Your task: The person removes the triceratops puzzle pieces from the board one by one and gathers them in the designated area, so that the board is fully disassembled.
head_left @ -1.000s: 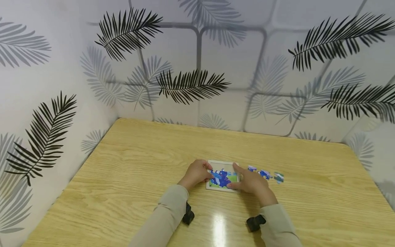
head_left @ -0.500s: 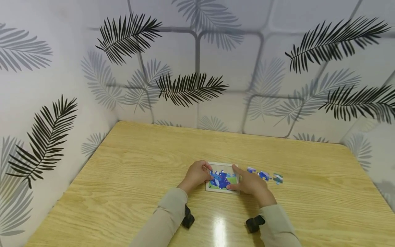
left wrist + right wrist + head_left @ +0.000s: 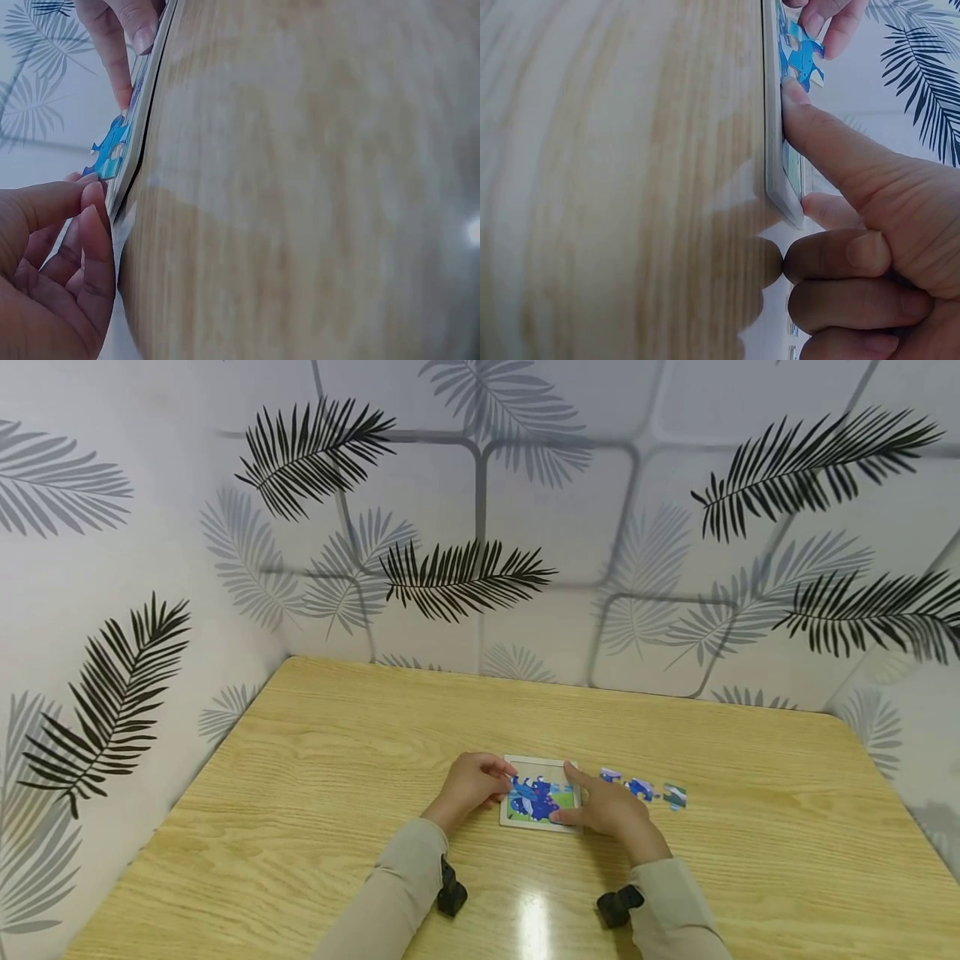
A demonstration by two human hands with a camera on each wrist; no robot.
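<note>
A jigsaw puzzle in a pale shallow frame (image 3: pixel 536 827) lies between the hands, showing a blue cartoon figure on green. At its left side, my left hand (image 3: pixel 467 787) pinches a blue puzzle piece (image 3: pixel 111 150) by one end between thumb and fingertips. In the left wrist view this piece is tilted up over the frame. My right hand (image 3: pixel 617 810) grips the frame's right end. Its thumb rests on the lower part of the picture and its index finger lies at the right rim, while the other fingers are curled under, seen in the right wrist view.
Right of the frame, loose puzzle pieces lie in a row: one partly purple (image 3: pixel 610 775), one blue (image 3: pixel 641 788) and one greenish (image 3: pixel 675 796). The wooden table (image 3: pixel 360 735) meets a leaf-patterned wall (image 3: pixel 555 635) at the back.
My left hand has shifted slightly left, its fingers drawing back to the frame's left edge with the blue piece. The right hand keeps its place on the frame. The head view has tilted slightly.
</note>
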